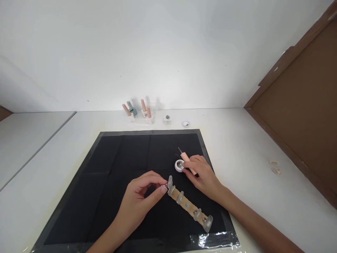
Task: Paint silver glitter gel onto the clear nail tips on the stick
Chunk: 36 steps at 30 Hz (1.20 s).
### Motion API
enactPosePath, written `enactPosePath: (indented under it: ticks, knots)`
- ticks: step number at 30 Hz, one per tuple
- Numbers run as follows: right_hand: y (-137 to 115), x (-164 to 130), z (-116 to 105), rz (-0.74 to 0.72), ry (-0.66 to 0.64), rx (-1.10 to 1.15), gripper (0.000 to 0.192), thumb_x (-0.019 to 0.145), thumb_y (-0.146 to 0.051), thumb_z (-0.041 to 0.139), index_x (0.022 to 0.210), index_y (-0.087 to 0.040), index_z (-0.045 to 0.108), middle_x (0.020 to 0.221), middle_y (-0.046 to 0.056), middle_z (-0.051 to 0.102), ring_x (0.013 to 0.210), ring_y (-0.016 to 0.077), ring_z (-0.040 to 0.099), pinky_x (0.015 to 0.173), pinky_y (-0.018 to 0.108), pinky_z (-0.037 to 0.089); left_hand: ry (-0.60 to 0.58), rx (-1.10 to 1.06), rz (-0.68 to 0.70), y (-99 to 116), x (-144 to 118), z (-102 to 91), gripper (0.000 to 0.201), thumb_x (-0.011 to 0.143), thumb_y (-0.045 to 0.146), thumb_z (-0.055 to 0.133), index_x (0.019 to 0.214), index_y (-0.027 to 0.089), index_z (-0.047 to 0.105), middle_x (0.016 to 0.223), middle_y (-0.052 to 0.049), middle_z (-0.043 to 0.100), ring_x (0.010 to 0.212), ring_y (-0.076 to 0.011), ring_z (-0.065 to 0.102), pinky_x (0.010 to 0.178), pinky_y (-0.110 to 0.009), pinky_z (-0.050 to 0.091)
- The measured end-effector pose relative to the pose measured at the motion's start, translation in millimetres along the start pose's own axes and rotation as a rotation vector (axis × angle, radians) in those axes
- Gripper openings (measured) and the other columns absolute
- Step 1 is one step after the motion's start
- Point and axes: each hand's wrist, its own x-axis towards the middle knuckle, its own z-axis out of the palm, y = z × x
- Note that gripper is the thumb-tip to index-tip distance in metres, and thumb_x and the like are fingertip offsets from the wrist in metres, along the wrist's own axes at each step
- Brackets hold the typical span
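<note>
My left hand (pixel 146 191) pinches a small shiny piece, mostly hidden by the fingertips, beside the upright clear nail tip (pixel 170 182) at the far end of a strip. This tan strip (pixel 188 206) bears several clear nail tips and lies slanted on the black mat (pixel 110 196). In my right hand (pixel 201 172) is a nail polish brush (pixel 185 156) with a peach handle, its bristle end pointing away from me. The same hand's thumb and fingers touch the rim of a small round white jar (pixel 179 166) with dark, glittery bits inside.
Behind the mat stand several nail polish bottles (pixel 149 116), a small square bottle (pixel 167 119) with a grey top, and a round white lid (pixel 185 124). Two pale oval pieces (pixel 276 171) lie at the right, near a brown panel (pixel 302 116). A white wall (pixel 168 52) closes the back.
</note>
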Motion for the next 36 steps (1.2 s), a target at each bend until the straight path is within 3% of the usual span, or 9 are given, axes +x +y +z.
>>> enactPosePath:
  ticks: [13, 29, 36]
  knots:
    - [6, 6, -1, -0.122, -0.145, -0.197, 0.020, 0.088, -0.006, 0.048, 0.100, -0.021, 0.056, 0.080, 0.004, 0.066, 0.081, 0.0208, 0.052, 0.076, 0.036, 0.037, 0.000, 0.019, -0.004, 2, 2, -0.5, 0.011, 0.077, 0.015, 0.066, 0.078, 0.023, 0.073, 0.071, -0.001, 0.065, 0.065, -0.0121, 0.058, 0.058, -0.021, 0.046]
    - [1, 5, -2, 0.002, -0.185, -0.075, 0.022, 0.089, -0.006, 0.043, 0.095, -0.021, 0.057, 0.084, 0.005, 0.067, 0.081, 0.0212, 0.053, 0.076, 0.037, 0.036, 0.030, 0.031, -0.012, 1, 1, 0.5, 0.007, 0.077, 0.018, 0.066, 0.077, 0.020, 0.073, 0.072, -0.003, 0.066, 0.067, -0.0143, 0.058, 0.060, -0.023, 0.047]
    - [-6, 3, -8, 0.176, -0.114, 0.183, 0.017, 0.087, -0.011, 0.053, 0.098, -0.024, 0.054, 0.091, 0.003, 0.064, 0.086, 0.0192, 0.059, 0.075, 0.032, 0.048, 0.033, 0.044, -0.008, 2, 0, 0.5, 0.006, 0.076, 0.019, 0.067, 0.077, 0.020, 0.073, 0.074, -0.003, 0.066, 0.068, -0.0144, 0.058, 0.061, -0.023, 0.047]
